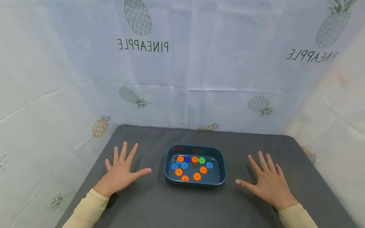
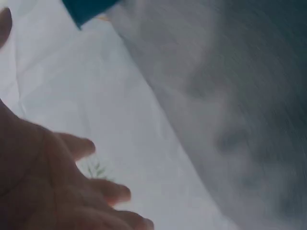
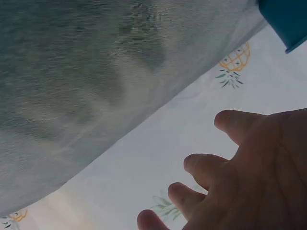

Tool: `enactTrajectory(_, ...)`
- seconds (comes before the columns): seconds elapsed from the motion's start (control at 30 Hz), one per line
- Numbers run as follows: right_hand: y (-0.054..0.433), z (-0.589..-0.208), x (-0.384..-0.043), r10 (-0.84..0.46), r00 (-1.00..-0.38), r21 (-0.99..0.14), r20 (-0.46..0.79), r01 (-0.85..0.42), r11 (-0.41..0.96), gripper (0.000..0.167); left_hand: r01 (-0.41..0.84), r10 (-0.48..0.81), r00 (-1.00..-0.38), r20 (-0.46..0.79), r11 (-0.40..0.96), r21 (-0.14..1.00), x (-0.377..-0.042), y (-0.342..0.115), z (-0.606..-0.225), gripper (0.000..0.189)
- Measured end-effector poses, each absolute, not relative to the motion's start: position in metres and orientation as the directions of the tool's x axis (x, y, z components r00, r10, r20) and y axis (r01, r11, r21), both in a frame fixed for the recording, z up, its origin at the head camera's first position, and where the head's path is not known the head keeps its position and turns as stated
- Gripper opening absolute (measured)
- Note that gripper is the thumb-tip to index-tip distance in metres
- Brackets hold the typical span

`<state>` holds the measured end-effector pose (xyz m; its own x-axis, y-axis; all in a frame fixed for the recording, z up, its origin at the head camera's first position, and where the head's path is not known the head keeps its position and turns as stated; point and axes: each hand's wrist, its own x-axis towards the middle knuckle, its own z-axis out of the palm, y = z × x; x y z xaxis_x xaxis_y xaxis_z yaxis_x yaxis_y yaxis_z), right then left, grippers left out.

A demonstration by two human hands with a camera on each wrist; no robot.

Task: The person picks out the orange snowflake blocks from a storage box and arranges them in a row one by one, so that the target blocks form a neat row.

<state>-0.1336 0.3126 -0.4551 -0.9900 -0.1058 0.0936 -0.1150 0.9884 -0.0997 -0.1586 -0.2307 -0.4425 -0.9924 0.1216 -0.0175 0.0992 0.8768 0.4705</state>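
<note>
A dark blue tray (image 1: 195, 182) stands at the middle of the grey table. Inside it lie several notched plastic discs: orange ones (image 1: 197, 176), blue ones (image 1: 209, 165), a green one (image 1: 201, 160) and a brown one (image 1: 195, 164). My left hand (image 1: 121, 174) hovers over the table to the tray's left, fingers spread and holding nothing. On the other side my right hand (image 1: 269, 183) is likewise spread and bare, its thumb towards the tray. Each wrist view shows fingers stretched out, with a corner of the tray (image 2: 88, 9) (image 3: 288, 24) at the top.
The grey table (image 1: 171, 209) has rounded far corners. White cloth (image 1: 216, 69) printed with pineapples hangs behind it and along both sides. A black strap (image 1: 112, 200) shows at the left wrist, below a pale yellow sleeve (image 1: 88, 209).
</note>
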Motion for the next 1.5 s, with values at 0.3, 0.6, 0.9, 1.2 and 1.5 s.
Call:
enactTrajectory(0.3, 0.289, -0.432, -0.164, -0.216, -0.971, -0.106, 0.103, -0.227, 0.968, 0.117, 0.029, 0.112, -0.991, -0.075, 0.722, 0.692, -0.193, -0.196, -0.437, 0.105)
enactTrajectory(0.6, 0.259, -0.408, -0.194, -0.378, -0.922, -0.172, 0.082, -0.387, 0.906, 0.105, -0.109, 0.160, -0.967, -0.197, 0.440, 0.891, -0.224, -0.161, -0.449, 0.073)
enactTrajectory(0.9, 0.217, -0.396, -0.220, -0.499, -0.867, -0.155, 0.008, -0.494, 0.856, 0.079, -0.152, 0.189, -0.951, -0.243, 0.400, 0.904, -0.232, -0.147, -0.452, 0.059)
enactTrajectory(1.2, 0.180, -0.401, -0.232, -0.617, -0.783, -0.153, -0.083, -0.602, 0.784, 0.062, -0.153, 0.226, -0.941, -0.253, 0.384, 0.911, -0.238, -0.149, -0.451, 0.046)
enactTrajectory(1.5, 0.154, -0.403, -0.238, -0.648, -0.749, -0.137, -0.140, -0.634, 0.762, 0.049, -0.165, 0.220, -0.939, -0.264, 0.385, 0.908, -0.242, -0.155, -0.451, 0.045)
